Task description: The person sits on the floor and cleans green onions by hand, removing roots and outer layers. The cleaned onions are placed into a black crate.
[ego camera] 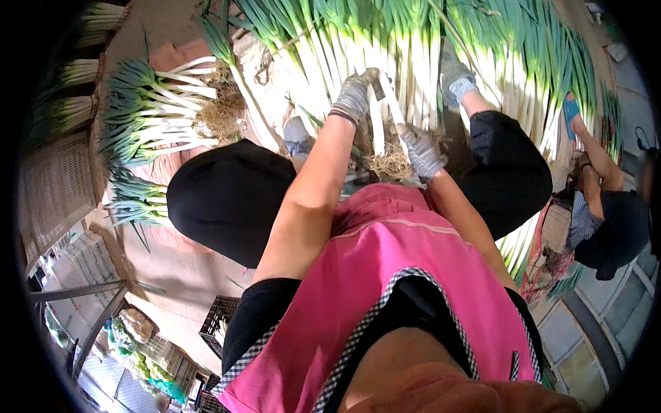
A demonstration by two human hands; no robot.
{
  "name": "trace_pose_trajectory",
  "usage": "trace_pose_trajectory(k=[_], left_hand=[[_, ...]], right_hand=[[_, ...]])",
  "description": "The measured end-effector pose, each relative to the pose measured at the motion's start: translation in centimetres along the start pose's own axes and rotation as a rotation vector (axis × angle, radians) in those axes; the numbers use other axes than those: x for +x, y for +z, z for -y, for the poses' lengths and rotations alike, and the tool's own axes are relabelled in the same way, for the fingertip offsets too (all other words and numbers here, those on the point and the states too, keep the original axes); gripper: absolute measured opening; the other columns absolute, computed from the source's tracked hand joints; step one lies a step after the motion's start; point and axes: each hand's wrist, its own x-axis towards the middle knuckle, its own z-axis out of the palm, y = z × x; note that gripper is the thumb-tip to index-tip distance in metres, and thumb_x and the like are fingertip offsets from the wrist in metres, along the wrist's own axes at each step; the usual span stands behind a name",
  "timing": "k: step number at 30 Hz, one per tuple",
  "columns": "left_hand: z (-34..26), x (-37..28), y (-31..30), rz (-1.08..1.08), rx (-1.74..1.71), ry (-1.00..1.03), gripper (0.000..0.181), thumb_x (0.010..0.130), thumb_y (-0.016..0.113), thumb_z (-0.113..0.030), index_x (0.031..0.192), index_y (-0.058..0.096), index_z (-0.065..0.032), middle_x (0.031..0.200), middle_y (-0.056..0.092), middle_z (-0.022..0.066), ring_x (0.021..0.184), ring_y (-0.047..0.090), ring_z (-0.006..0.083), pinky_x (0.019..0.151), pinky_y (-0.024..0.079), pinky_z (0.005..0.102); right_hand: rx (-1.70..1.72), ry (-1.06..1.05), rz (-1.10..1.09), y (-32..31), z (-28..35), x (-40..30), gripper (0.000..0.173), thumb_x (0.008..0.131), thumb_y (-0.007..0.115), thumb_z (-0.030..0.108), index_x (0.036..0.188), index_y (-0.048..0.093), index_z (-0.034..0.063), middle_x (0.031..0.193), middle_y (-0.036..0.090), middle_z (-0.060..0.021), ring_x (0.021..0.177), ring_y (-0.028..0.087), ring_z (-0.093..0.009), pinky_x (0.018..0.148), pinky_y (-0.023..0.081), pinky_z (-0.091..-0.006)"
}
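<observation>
Grey work gloves cover both hands. My left hand [355, 95] is closed around a small tool with a short, flat dark metal blade [378, 89], whose blade lies beside a white leek stalk. Lower and to the right, my right hand [422, 151] grips the lower white part of a leek [393, 106]. Brown roots [391, 161] hang between my hands, close to another white stalk [378, 131]. A dense row of long green onions or leeks [320, 67] spreads beyond both hands, white ends towards me.
Rooted leeks [173, 111] lie in a pile at the left, on reddish sheeting. A black plastic crate [211, 322] stands at the lower left, near a metal frame [100, 330]. Another person [609, 222] sits at the far right beside more leeks.
</observation>
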Motion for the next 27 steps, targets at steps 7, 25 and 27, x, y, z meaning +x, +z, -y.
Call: trace_pose_trajectory(k=[7, 25, 27], left_hand=[[-0.5, -4.2, 5.2, 0.128, -0.163, 0.06, 0.016, 0.082, 0.052, -0.008, 0.093, 0.047, 0.0033, 0.073, 0.057, 0.0139, 0.061, 0.056, 0.0251, 0.057, 0.05, 0.0329], [2.8, -1.5, 5.6, 0.107, -0.299, -0.012, 0.017, 0.079, 0.056, -0.007, 0.089, 0.051, 0.0052, 0.066, 0.058, 0.0148, 0.055, 0.056, 0.0245, 0.051, 0.051, 0.0326], [-0.4, -2.0, 5.4, 0.103, -0.41, -0.01, 0.015, 0.078, 0.055, -0.003, 0.086, 0.049, 0.0072, 0.067, 0.057, 0.0158, 0.055, 0.057, 0.0254, 0.05, 0.051, 0.0336]], right_hand=[[0.098, -0.125, -0.054, 0.8, 1.9, -0.3, 0.044, 0.083, 0.052, 0.041, 0.094, 0.056, -0.0019, 0.077, 0.057, -0.0042, 0.069, 0.048, -0.017, 0.069, 0.039, -0.0302], [0.284, -0.056, 0.191, -1.5, -1.5, -1.0, 0.049, 0.072, 0.068, 0.022, 0.108, 0.046, -0.0021, 0.085, 0.053, -0.0039, 0.074, 0.05, -0.01, 0.063, 0.042, -0.023], [0.047, -0.26, 0.129, -1.2, -0.5, -3.9, 0.039, 0.072, 0.067, 0.029, 0.092, 0.05, 0.0007, 0.066, 0.051, -0.0033, 0.055, 0.049, -0.011, 0.047, 0.041, -0.0247]])
